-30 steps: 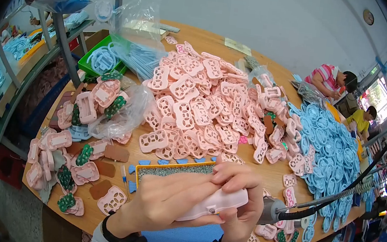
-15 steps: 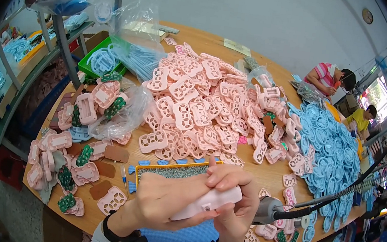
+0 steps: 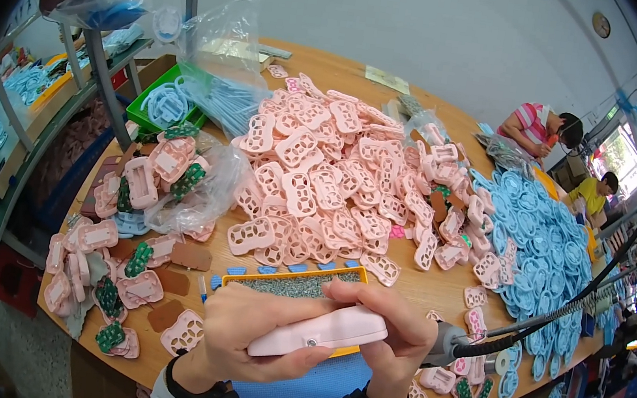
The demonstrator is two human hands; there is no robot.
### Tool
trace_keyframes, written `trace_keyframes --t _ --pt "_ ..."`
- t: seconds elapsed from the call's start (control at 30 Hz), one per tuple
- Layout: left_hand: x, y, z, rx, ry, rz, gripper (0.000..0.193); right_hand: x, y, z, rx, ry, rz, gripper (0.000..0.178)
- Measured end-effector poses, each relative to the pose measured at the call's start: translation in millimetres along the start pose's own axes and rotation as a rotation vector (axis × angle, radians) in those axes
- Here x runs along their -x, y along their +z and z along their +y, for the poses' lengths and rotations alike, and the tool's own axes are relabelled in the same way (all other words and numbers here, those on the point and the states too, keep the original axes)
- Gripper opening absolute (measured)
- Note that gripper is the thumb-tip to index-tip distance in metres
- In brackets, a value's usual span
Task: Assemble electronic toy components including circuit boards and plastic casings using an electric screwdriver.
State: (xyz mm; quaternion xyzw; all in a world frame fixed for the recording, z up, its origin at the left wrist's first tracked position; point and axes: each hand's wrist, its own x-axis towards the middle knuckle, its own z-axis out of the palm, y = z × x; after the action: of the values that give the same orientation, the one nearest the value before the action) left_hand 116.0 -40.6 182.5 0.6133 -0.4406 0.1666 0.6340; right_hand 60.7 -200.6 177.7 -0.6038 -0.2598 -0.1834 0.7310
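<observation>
Between my two hands is a pink plastic case (image 3: 342, 331), turned edge-on with a small round metal screw or hole showing on its side. My left hand (image 3: 243, 329) grips its left end, thumb above and fingers below. The right hand (image 3: 402, 329) has its fingers curled around the other end. Just beyond the case stands a yellow-rimmed tray (image 3: 365, 274) holding many small grey metal pieces, likely screws. Under my hands lies a blue foam mat (image 3: 298, 395). A grey cylindrical tool with a black cable (image 3: 445, 343) is beside my right hand.
A large heap of pink plastic shells (image 3: 313, 174) covers the table's middle. Blue plastic parts (image 3: 539, 250) are piled at right. Pink housings with green circuit boards (image 3: 138, 256) lie at left, near a green bin (image 3: 138, 109). Two people (image 3: 530, 126) sit at the far right.
The pink case has been turned so that its long edge faces up toward me and lies flatter. My right fingers have shifted from over its top to around its right end.
</observation>
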Motion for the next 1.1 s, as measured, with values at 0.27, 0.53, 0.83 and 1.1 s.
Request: trace_keyframes --t 0.27,0.53,0.83,1.1 --pt "3 5 -4 0.005 0.036 -0.024 0.031 -2 -7 7 -0.015 -0.163 -0.062 0.042" --pt "3 7 -3 0.06 -0.005 -0.033 0.031 -3 -5 1 -0.019 -0.078 -0.024 0.041" --pt "3 5 -5 0.051 0.006 -0.03 0.03 -3 -4 0 -0.001 -0.095 -0.051 0.044" --pt "2 7 0 0.039 -0.09 -0.05 0.029 -1 -1 -3 0.141 -0.007 0.072 0.041"
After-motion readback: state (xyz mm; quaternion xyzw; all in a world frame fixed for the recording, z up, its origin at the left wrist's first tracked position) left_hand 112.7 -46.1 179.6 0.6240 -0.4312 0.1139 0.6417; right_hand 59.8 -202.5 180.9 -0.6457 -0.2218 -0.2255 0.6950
